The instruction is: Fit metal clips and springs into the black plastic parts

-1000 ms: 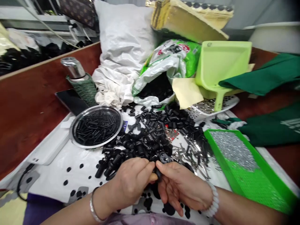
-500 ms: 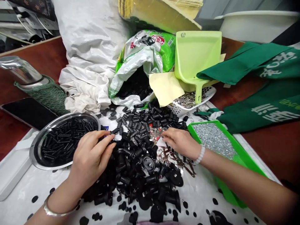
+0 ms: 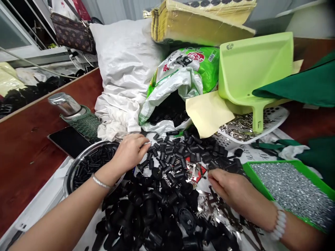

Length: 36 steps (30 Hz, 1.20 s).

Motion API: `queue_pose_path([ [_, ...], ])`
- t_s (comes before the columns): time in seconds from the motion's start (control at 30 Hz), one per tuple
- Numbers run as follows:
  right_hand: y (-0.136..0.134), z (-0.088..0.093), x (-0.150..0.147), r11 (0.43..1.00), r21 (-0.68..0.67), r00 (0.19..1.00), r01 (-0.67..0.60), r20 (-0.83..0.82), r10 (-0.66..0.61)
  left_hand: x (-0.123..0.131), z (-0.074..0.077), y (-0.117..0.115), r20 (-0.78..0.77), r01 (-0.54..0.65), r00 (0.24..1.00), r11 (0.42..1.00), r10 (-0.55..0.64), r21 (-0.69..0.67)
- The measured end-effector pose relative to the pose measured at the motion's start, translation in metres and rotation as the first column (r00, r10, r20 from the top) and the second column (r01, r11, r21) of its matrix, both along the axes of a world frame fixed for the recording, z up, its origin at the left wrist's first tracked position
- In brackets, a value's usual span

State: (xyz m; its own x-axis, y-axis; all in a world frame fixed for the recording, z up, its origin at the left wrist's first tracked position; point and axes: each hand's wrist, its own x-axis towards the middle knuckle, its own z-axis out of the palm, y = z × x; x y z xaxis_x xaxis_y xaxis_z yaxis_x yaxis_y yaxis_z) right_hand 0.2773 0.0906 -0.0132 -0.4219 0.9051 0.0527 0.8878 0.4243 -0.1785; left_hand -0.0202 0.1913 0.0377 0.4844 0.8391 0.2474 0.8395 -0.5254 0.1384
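A heap of black plastic parts [image 3: 167, 205] covers the spotted white sheet [image 3: 251, 160] in front of me. Small black cylinders [image 3: 178, 157] lie scattered at its far side. My left hand [image 3: 131, 150] reaches over the edge of the round metal dish [image 3: 78, 167] and its fingertips pinch at the small cylinders; what they hold is too small to make out. My right hand [image 3: 232, 190] rests palm down on thin shiny metal clips [image 3: 209, 202] at the right of the heap, fingers curled onto them.
A green tray of silver pins [image 3: 290, 188] stands at the right. Behind are a light green dustpan [image 3: 251, 69], a white basket of metal pieces [image 3: 248, 122], an open green-and-white bag of black parts [image 3: 178, 90], a white sack [image 3: 125, 76], a netted flask [image 3: 75, 111] and a phone [image 3: 68, 141].
My head has shifted, so the view moved back and right. My left hand has gone further out over the dish rim to the small cylinders. My right hand stays on the metal clips.
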Motion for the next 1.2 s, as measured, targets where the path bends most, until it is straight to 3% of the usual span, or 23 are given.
queue_pose_path([
  [0.13,-0.007,0.006,0.011,0.999,-0.017,0.981,0.045,-0.187,-0.047,0.026,-0.001,0.035,-0.054,-0.009,0.999,0.997,0.005,-0.072],
  [0.27,-0.014,0.001,0.02,0.996,0.0,0.939,0.085,-0.335,-0.08,0.061,-0.006,0.063,-0.038,-0.039,0.999,0.997,0.037,-0.06],
  [0.5,-0.016,0.004,0.017,0.997,0.021,0.9,0.068,-0.433,-0.052,0.131,-0.016,0.1,0.093,-0.155,0.982,0.984,0.163,-0.09],
  [0.6,-0.017,0.008,0.013,0.998,-0.021,0.89,0.055,-0.453,-0.059,0.143,-0.02,0.108,0.162,-0.184,0.964,0.969,0.211,-0.163],
  [0.7,-0.019,0.011,0.011,0.998,-0.019,0.873,0.054,-0.485,-0.056,0.138,-0.019,0.109,0.257,-0.156,0.941,0.956,0.22,-0.248],
  [0.83,-0.019,0.017,0.011,0.997,0.033,0.843,0.071,-0.536,-0.043,0.114,-0.008,0.094,0.429,-0.075,0.868,0.921,0.249,-0.383],
  [0.93,-0.017,0.02,0.009,0.997,0.035,0.821,0.068,-0.57,-0.036,0.092,0.002,0.063,0.553,0.04,0.773,0.847,0.31,-0.53],
  [1.1,-0.019,0.027,-0.002,0.998,0.056,0.782,0.02,-0.623,0.019,0.062,0.008,-0.013,0.632,0.299,0.645,0.619,0.429,-0.726],
  [1.13,-0.021,0.029,-0.005,0.997,0.072,0.774,0.017,-0.632,0.033,0.058,0.007,-0.028,0.643,0.344,0.604,0.573,0.471,-0.744],
  [1.2,-0.026,0.035,-0.013,0.993,0.114,0.762,0.017,-0.644,0.061,0.052,0.005,-0.054,0.652,0.483,0.449,0.449,0.611,-0.752],
])
